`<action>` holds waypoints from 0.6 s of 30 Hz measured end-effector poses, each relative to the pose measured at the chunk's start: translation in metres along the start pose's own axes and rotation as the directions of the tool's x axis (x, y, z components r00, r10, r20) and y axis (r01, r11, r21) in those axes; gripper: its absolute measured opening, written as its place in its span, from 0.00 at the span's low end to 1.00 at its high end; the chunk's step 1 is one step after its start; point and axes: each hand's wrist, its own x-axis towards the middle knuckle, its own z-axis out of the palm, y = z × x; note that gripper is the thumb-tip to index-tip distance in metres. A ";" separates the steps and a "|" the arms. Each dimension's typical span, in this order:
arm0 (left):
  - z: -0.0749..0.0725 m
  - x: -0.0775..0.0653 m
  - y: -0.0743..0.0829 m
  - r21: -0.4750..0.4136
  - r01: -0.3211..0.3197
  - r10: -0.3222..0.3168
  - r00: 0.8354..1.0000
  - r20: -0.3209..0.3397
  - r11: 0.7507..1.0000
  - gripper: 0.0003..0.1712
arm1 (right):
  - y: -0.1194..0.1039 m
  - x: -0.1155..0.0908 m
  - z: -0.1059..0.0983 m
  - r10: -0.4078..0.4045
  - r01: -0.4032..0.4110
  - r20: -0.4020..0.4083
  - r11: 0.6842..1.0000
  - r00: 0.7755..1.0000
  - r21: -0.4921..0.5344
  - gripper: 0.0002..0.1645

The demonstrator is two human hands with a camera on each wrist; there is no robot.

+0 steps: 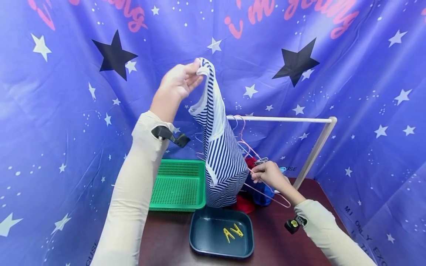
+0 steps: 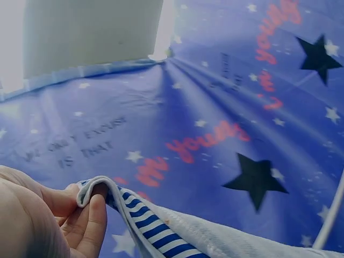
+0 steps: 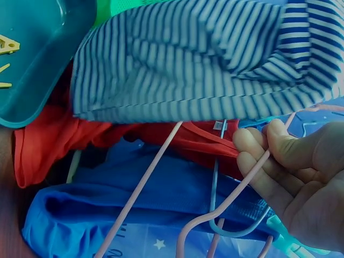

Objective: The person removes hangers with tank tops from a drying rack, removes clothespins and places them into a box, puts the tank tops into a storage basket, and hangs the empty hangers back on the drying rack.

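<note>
My left hand (image 1: 179, 82), raised high, pinches a navy-and-white striped shirt (image 1: 226, 159) by its white-edged top between thumb and fingers. The shirt hangs from there, its lower part bunched above the table. In the left wrist view, thumb and fingertips close on the white trim (image 2: 115, 188). To the right of the shirt, my right hand (image 1: 271, 175) pinches a pink hanger (image 3: 231, 199) by its wire. Behind the shirt, a pink hook reaches the white rail (image 1: 286, 119). A red garment (image 3: 183, 142) and a blue garment (image 3: 156, 172) lie below that hand.
A green basket (image 1: 202, 184) stands left of the shirt. In front is a dark tray (image 1: 206, 240) with two yellow clothespins (image 1: 228, 234). The rack's slanted post (image 1: 314, 153) stands at the right. A light blue hanger (image 3: 215, 177) is near my right hand.
</note>
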 end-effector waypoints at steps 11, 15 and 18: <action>-0.009 -0.008 0.047 -0.145 -0.062 0.045 0.992 -0.117 0.988 0.01 | 0.001 -0.002 0.002 0.015 -0.015 0.004 1.000 1.000 0.017 0.04; -0.017 -0.009 0.056 -0.168 -0.085 0.061 0.988 -0.140 0.982 0.02 | 0.001 -0.002 0.003 0.012 -0.012 0.003 1.000 1.000 0.012 0.04; -0.023 -0.011 0.060 -0.174 -0.096 0.069 0.985 -0.157 0.980 0.02 | 0.001 -0.001 0.004 0.000 0.000 0.001 1.000 1.000 0.007 0.03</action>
